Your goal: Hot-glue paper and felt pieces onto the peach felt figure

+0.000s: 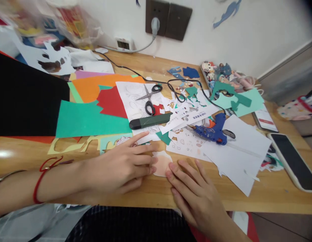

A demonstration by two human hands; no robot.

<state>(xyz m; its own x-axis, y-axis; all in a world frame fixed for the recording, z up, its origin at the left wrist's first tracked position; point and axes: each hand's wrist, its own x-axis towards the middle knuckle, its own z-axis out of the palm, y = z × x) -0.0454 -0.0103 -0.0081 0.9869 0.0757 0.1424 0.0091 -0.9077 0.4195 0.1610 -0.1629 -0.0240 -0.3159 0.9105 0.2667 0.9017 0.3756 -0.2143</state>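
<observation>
A small peach-coloured cutout (pixel 162 164) with a white border lies flat on the wooden table, close to its front edge. My left hand (pixel 128 161) touches its left side with the fingertips, the fingers spread. From the right, my right hand (pixel 193 188) rests its fingertips on the cutout's right edge, fingers stretched out. Beyond them lie a dark green utility knife (pixel 150 120) and black-handled scissors (pixel 149 97) on a sheet of line drawings (pixel 128 97). A blue hot glue gun (pixel 212 130) sits to the right on paper scraps.
Coloured sheets, including a green one (pixel 90 119) and a black one (pixel 27 97), cover the left side. A black cord (pixel 135 72) loops across the scraps. At the right are a phone (pixel 294 161), white paper (pixel 238 151) and a tray of figures (pixel 221 74).
</observation>
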